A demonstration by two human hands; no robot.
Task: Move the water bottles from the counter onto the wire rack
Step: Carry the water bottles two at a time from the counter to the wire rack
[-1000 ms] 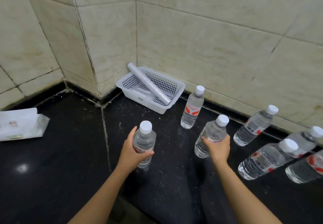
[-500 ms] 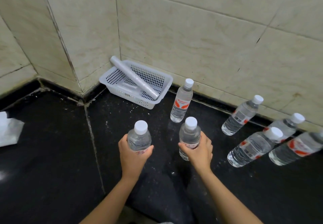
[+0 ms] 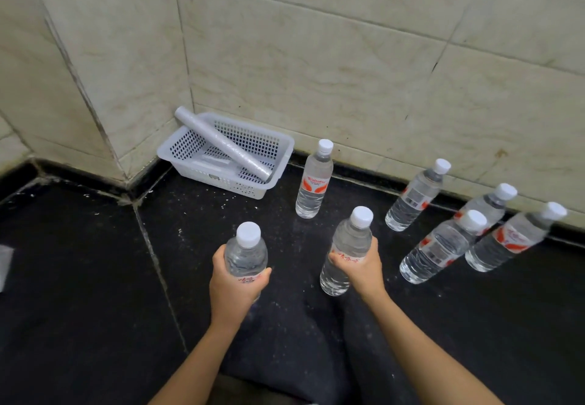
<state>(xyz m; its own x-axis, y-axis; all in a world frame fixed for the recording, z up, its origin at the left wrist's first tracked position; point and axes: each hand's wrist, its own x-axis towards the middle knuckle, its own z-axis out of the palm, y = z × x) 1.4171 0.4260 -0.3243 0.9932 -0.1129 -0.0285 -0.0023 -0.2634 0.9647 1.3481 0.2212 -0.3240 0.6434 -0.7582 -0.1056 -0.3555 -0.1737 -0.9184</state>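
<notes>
The tiled wall (image 3: 316,56) fills the upper half of the frame and folds into a corner at upper left. The black counter (image 3: 79,278) fills the lower half; its back edge meets the wall along a dark strip running from left centre down to the right edge. A seam crosses the counter from the corner toward the bottom centre. The widest open surface lies at lower left and along the lower right.

The white perforated basket (image 3: 269,180) sits in the corner at centre, touching the wall base. A grey roll (image 3: 221,143) lies diagonally across the basket, its upper end projecting over the rim.

Five standing bottles remain on the counter. The nearest standing bottle (image 3: 315,180) is just right of the basket, apart from it. The second bottle (image 3: 414,197) stands further right, near the wall. Three more form a tight cluster at the right edge: the front bottle (image 3: 440,248), the rear bottle (image 3: 487,205) and the outer bottle (image 3: 509,240).

The left hand (image 3: 232,284) is wrapped around the left bottle (image 3: 247,252) at lower centre, fingers closed over the label. The right hand (image 3: 364,267) is closed around the mid-section of the right bottle (image 3: 348,246), just right of centre. Whether either base touches the counter cannot be told. Clear counter separates the held bottles from each other and from the standing ones.

A white object (image 3: 4,265) is cut off by the left edge.
</notes>
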